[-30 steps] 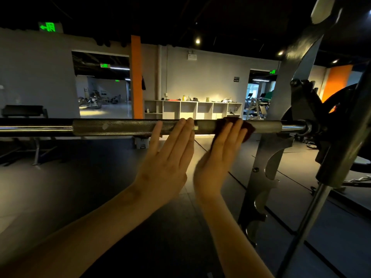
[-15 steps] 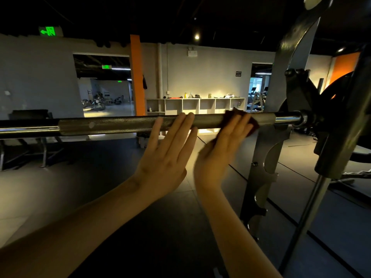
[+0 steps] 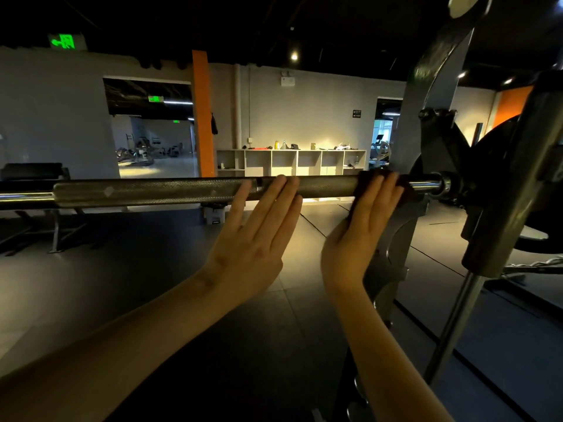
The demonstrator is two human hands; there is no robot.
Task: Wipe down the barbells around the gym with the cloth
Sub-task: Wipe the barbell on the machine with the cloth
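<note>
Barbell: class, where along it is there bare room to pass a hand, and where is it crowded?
Bare: the long knurled stretch of the barbell left of the left hand, and the short stretch between it and the right hand. Crowded: the right end, where the right hand presses the cloth close beside the rack upright.

White cubby shelf (image 3: 291, 162) against grey wall, orange pillar (image 3: 201, 114), green exit sign (image 3: 63, 42)

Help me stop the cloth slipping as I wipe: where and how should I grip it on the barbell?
Probably grip the cloth where it drapes over the barbell, near the right end. Come from the near side, right hand fingers curling over the top, thumb beneath: the round, level bar lets it wrap.
</note>
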